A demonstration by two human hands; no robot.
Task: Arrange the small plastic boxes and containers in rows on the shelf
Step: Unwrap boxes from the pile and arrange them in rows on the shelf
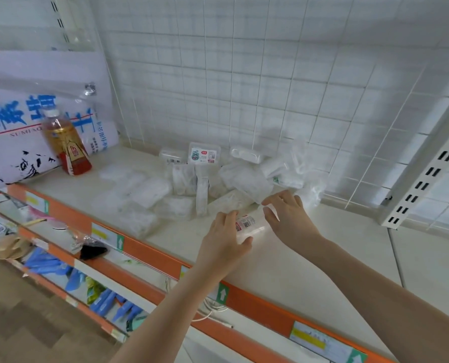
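The clear plastic box with the red-and-white label (247,224) lies on the cream shelf (323,247) between the two hands, just in front of the jumbled heap of boxes (192,189). Its long axis runs slantwise, from near-left to far-right, roughly along the shelf's orange front rail (150,254). The left hand (224,241) has its fingers curved over the box's near-left end with the thumb under its front edge, so it appears to grip it. The right hand (287,214) hovers at the far-right end with fingers spread and loosely bent; whether the fingertips touch the box cannot be told through the blur. The left hand is the nearer and better placed to carry it.

Behind the heap, against the wire grid back panel (244,82), three boxes already stand in a line: a plain clear box (172,156), a box with a printed label (203,153) and a white-lidded box (245,154). What they hold cannot be made out. The heap itself is tumbled, boxes tilted and overlapping, some in clear wrapping.

Left of the heap stands a bottle of amber tea (66,145), and behind that a large white bag with blue lettering (34,111).

The next move probably turns on squaring the box up with that back line.
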